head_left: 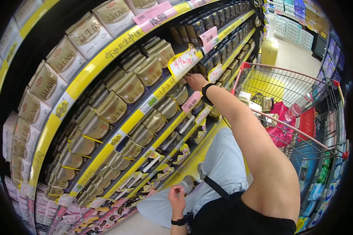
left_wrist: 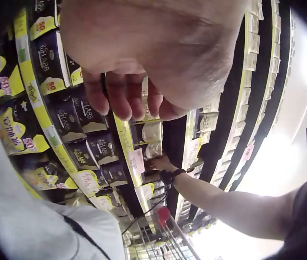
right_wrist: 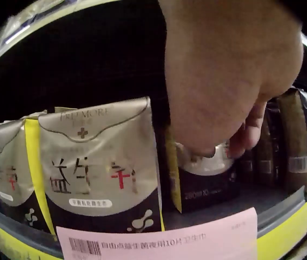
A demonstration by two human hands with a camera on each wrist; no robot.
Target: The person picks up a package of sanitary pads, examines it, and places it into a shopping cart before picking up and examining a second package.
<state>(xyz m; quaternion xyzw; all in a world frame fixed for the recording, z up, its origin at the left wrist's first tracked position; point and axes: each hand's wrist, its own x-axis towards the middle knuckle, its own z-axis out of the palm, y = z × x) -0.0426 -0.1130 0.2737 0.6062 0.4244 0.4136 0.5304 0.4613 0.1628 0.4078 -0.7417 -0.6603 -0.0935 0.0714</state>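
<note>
My right hand (head_left: 195,81) reaches into a shelf on the left, below a yellow-edged price card (head_left: 183,62). In the right wrist view its thumb and fingers bend at the top of a gold-and-black pack of sanitary pads (right_wrist: 205,187), hiding part of it. Left of that pack stands a larger-looking gold-and-black pack (right_wrist: 96,157), upright behind a pink price label (right_wrist: 159,238). My left hand (head_left: 177,197) hangs near my knee, its fingers loosely curled and holding nothing. In the left wrist view its fingers (left_wrist: 122,97) overlap the shelf rows.
A wire shopping cart (head_left: 290,74) stands on the right, with a pink bag (head_left: 280,131) and a clear bottle (head_left: 294,111) inside. Yellow shelf edges (head_left: 119,135) run along the left, with rows of gold packs (head_left: 110,107). My bent legs (head_left: 223,152) are close to the lower shelves.
</note>
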